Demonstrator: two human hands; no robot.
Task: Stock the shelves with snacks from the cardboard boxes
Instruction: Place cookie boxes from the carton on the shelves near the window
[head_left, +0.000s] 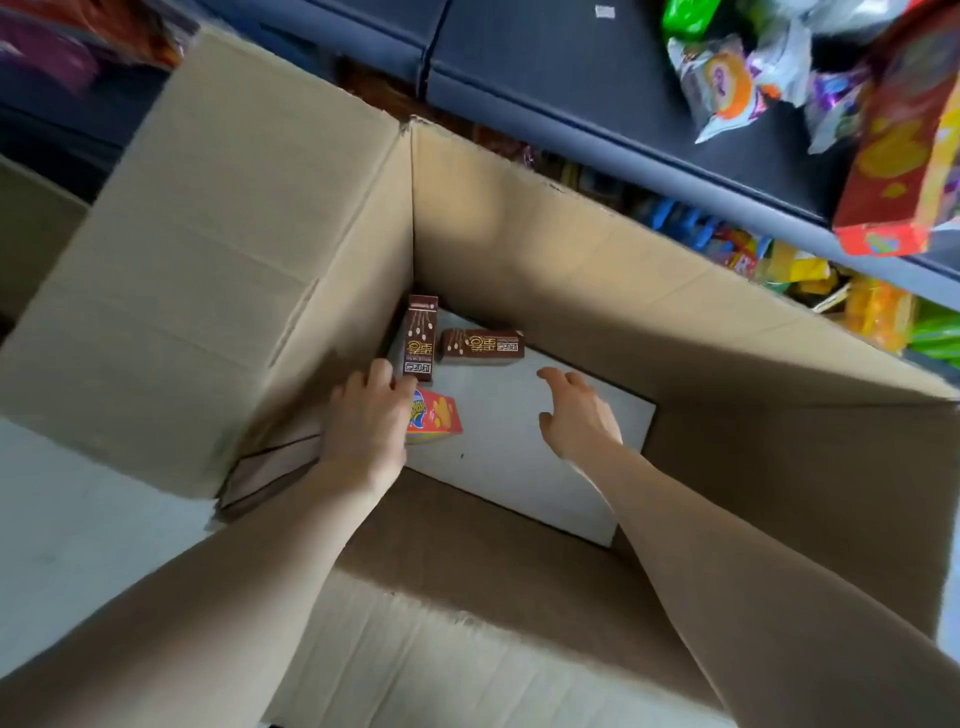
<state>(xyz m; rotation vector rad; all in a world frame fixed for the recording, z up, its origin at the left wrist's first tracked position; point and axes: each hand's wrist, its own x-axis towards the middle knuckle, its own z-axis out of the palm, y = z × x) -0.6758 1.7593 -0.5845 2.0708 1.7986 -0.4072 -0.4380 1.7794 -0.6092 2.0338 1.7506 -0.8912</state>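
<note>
I look down into a large open cardboard box (519, 249). On its pale bottom lie two brown snack boxes: one (420, 338) stands along the far left corner, the other (482, 344) lies beside it. A red and yellow snack box (439, 415) lies nearer to me. My left hand (363, 415) is deep in the box, partly covering the red box, its fingertips at the lower end of the left brown box. My right hand (574, 410) hovers over the bare bottom, fingers relaxed and holding nothing.
Dark blue shelves (597, 130) run behind the box. The upper shelf carries snack bags (727, 88) and a red carton (904, 156) at the right. The lower shelf holds colourful packets (810, 280). A box flap (197, 260) stands up at the left.
</note>
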